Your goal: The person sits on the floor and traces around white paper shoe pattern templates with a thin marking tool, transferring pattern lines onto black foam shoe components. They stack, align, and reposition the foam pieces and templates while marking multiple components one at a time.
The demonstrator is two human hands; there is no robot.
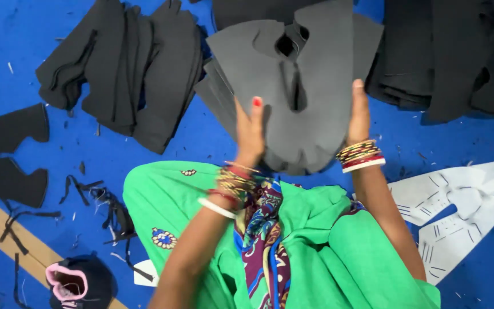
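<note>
Stack of grey foam cut-outs [310,86]: gripped between left hand [250,134] and right hand [359,114], fingers clasping both edges, above blue floor [212,137]. Surrounding: black fabric pile [127,68], white paper patterns [458,212], scraps [95,194].

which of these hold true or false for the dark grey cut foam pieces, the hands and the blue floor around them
1. Both hands grip one stack of dark grey cut foam pieces. True: the left hand and right hand hold its two sides.
2. The floor is red. False: the blue floor is littered with small scraps.
3. White paper patterns lie to the person's right. True.
4. The wrists are bare. False: bangles ring both wrists.
5. A pink-lined black shoe upper lies at the lower left. True.
6. The person's lap is covered in yellow cloth. False: green cloth covers it.
</note>
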